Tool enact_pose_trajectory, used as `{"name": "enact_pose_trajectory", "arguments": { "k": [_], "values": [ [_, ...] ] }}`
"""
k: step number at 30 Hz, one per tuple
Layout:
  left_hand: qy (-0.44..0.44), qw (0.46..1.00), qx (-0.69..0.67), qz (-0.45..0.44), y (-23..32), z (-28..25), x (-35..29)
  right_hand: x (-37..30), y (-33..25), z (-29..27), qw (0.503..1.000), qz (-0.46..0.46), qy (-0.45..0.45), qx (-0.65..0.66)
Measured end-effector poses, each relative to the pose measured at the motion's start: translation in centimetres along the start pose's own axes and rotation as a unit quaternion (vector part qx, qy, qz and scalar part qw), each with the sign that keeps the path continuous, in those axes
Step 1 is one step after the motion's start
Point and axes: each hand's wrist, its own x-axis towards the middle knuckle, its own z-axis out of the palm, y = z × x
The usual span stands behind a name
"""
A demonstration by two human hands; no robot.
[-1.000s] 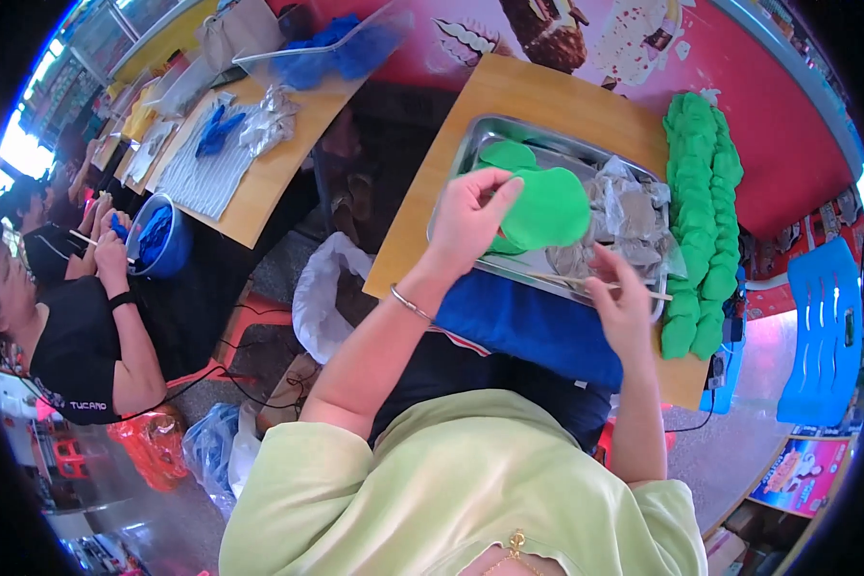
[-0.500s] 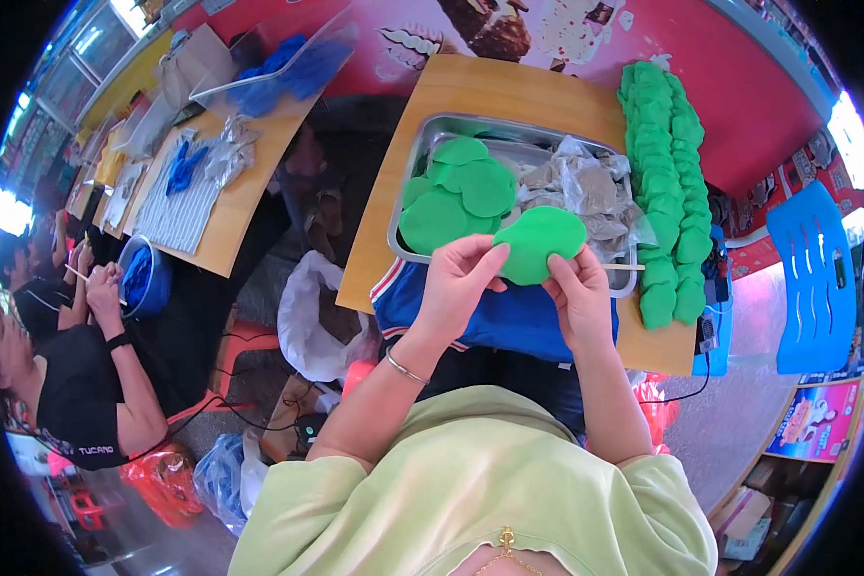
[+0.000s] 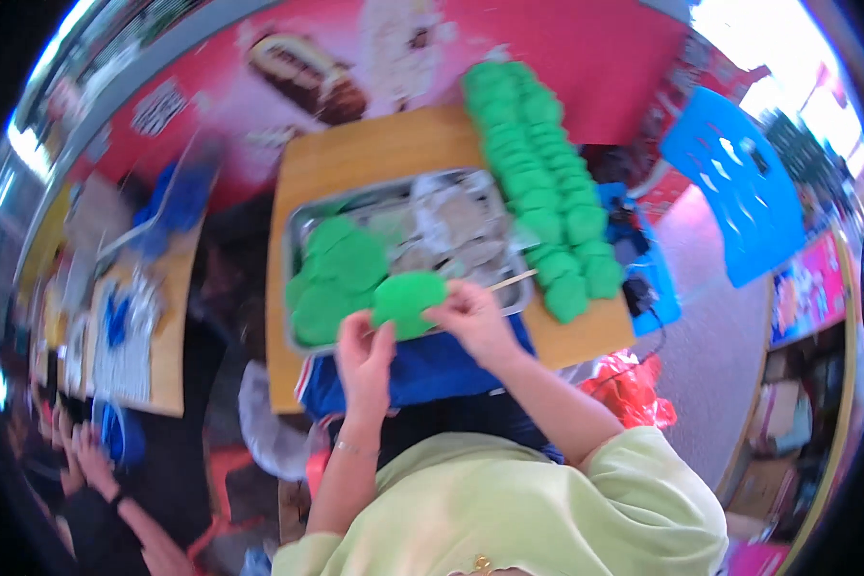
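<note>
Both my hands hold one flat, thin green disc [image 3: 408, 302] by its edges, above the near side of a metal tray [image 3: 291, 252]. My left hand [image 3: 365, 355] pinches its left edge between thumb and fingers. The fingers of my right hand [image 3: 475, 319] are closed on the right edge. Several similar green discs [image 3: 341, 259] lie overlapping in the tray's left part. Grey-brown lumps with clear plastic film [image 3: 466, 221] fill the right part. A thin wooden stick [image 3: 514, 279] pokes out over the tray's rim beside my right hand.
Long overlapping rows of green discs [image 3: 538, 182] line the table's right side. A blue cloth [image 3: 422, 374] lies at the near edge. Blue plastic chairs [image 3: 739, 182] stand to the right. At left, another person's hands [image 3: 86, 451] are beside a blue bucket [image 3: 118, 432] and second table [image 3: 168, 355].
The view has swung to the right, so the table and tray appear further left. The green disc stays between both hands and looks flatter, its edges pinched at left and right.
</note>
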Motion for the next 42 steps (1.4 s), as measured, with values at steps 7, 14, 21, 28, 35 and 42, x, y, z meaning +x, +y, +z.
{"name": "enact_pose_trajectory", "arguments": {
  "k": [7, 14, 21, 28, 35, 42],
  "values": [
    [-0.009, 0.959, 0.181, 0.218, 0.5, 1.7, -1.1, -1.0, -1.5, 0.1, 0.997, 0.023, -0.039, 0.058],
    [0.021, 0.990, 0.072, 0.121, 0.2, 0.3, 0.1, -1.3, -0.8, 0.4, 0.998, -0.001, -0.061, -0.034],
    [0.073, 0.975, 0.075, 0.196, 0.4, 0.6, -0.1, -1.2, -1.3, 0.4, 0.998, 0.025, -0.063, -0.003],
    [0.020, 0.789, 0.465, 0.402, 1.7, 0.2, -1.0, -1.0, -1.1, -0.3, 0.997, 0.027, -0.065, 0.014],
    [0.118, 0.735, 0.425, 0.515, 2.2, 1.9, -1.5, -0.9, -1.1, -0.4, 0.996, 0.022, -0.080, 0.023],
    [-0.019, 0.742, 0.513, 0.432, 2.9, 2.3, -2.2, -0.9, -1.0, -0.4, 0.994, 0.045, -0.097, 0.032]
  ]
}}
